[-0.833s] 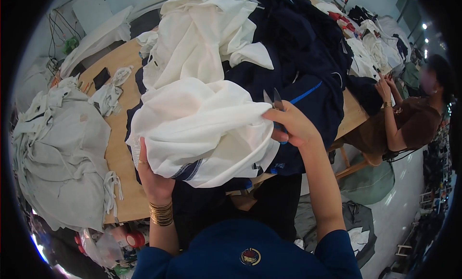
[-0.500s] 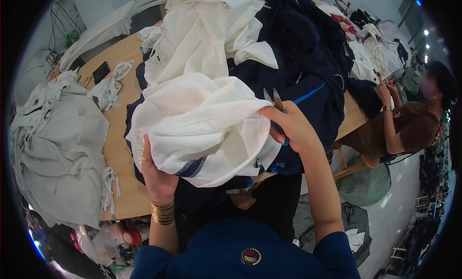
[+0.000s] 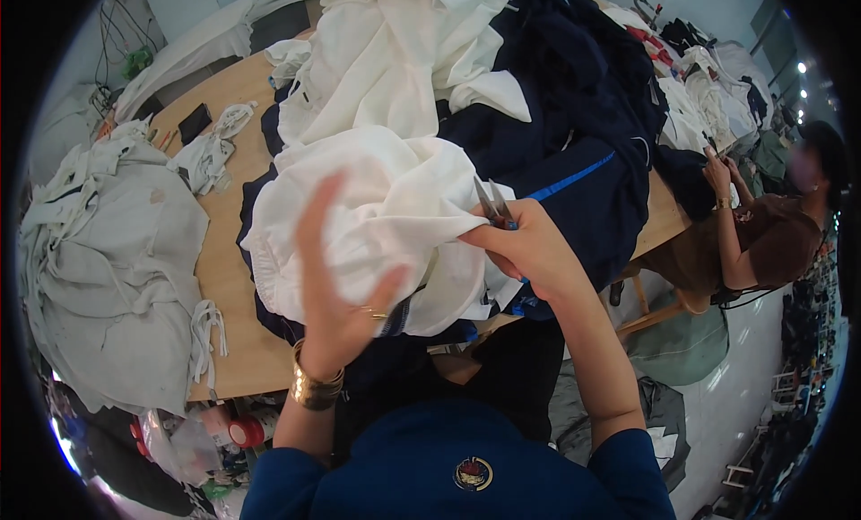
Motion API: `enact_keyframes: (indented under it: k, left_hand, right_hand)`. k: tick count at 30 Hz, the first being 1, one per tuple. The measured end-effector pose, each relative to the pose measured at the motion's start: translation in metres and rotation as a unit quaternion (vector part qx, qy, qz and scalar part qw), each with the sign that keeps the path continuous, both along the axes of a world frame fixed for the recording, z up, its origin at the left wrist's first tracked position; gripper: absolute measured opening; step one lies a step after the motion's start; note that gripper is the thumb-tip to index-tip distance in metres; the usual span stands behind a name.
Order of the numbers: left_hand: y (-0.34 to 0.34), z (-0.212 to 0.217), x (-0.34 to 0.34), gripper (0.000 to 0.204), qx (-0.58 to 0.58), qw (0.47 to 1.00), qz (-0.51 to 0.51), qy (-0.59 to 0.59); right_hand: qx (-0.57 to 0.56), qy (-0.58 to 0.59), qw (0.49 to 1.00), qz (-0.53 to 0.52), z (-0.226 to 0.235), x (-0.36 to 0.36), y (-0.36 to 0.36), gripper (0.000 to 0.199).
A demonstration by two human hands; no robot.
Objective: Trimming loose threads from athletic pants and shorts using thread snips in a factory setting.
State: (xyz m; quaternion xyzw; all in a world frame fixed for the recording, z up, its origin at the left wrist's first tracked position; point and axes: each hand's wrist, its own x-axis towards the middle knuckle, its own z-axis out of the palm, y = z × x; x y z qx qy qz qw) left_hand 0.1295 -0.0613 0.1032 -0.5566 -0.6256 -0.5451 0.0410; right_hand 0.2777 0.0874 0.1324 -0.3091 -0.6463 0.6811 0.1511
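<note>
A white, soft-fabric garment with a gathered edge and a dark navy band (image 3: 404, 175) lies bunched at the near side of a pale wooden table (image 3: 235, 314), on top of dark navy clothes (image 3: 574, 90), in the view from the wearer's head. The person's right hand (image 3: 522, 242) grips a pair of steel-bladed scissors with blue handles (image 3: 485, 200), blades pointing up and away, while thumb and finger pinch a fold at the garment's right side. The left hand (image 3: 339, 305), blurred, is loose, its fingers and thumb spread over the garment's near left part; whether the fingertips touch the cloth cannot be told. Gold-coloured bangles (image 3: 316, 390) circle the left wrist.

Beyond the garment, a heap of creamy white cloth (image 3: 377, 63) rests among the navy clothes, one of which shows a bright blue stripe (image 3: 574, 176). On the table's left side sprawls a mound of pale grey garments (image 3: 117, 278), with thin white cords (image 3: 206, 341) hanging beside it and a small flat black object (image 3: 194, 124) farther back. At right, a co-worker in a brown top (image 3: 776, 233) sits by a pile of white and dark clothes (image 3: 708, 112), hands raised near its edge. Below the table, at left, stands a red-topped container (image 3: 249, 430).
</note>
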Motion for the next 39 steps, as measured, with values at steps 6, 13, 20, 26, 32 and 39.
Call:
enact_keyframes:
  k: [6, 13, 20, 26, 32, 39]
  left_hand:
    - [0.039, -0.001, -0.005, 0.047, -0.245, 0.939, -0.189, -0.151]
    - [0.040, -0.013, 0.000, 0.021, -0.170, 0.879, -0.181, -0.408]
    - [0.041, -0.012, 0.008, 0.022, -0.139, 0.869, -0.174, -0.442]
    - [0.035, -0.009, 0.009, 0.023, -0.151, 0.872, -0.174, -0.432]
    - [0.033, -0.010, 0.011, 0.023, -0.155, 0.884, -0.169, -0.407]
    - [0.032, -0.011, 0.012, 0.023, -0.155, 0.899, -0.152, -0.380]
  right_hand:
    - [0.061, 0.043, 0.997, 0.016, 0.003, 0.000, -0.010, 0.016]
    - [0.282, 0.058, 0.934, -0.213, -0.029, 0.014, -0.011, 0.018]
    - [0.484, 0.158, 0.847, -0.153, -0.037, 0.010, -0.036, 0.025]
    - [0.458, 0.170, 0.858, -0.157, -0.041, 0.002, -0.039, 0.024]
    - [0.471, 0.170, 0.853, -0.151, -0.042, 0.003, -0.038, 0.018]
    - [0.311, 0.085, 0.944, -0.074, -0.030, 0.029, -0.047, 0.010]
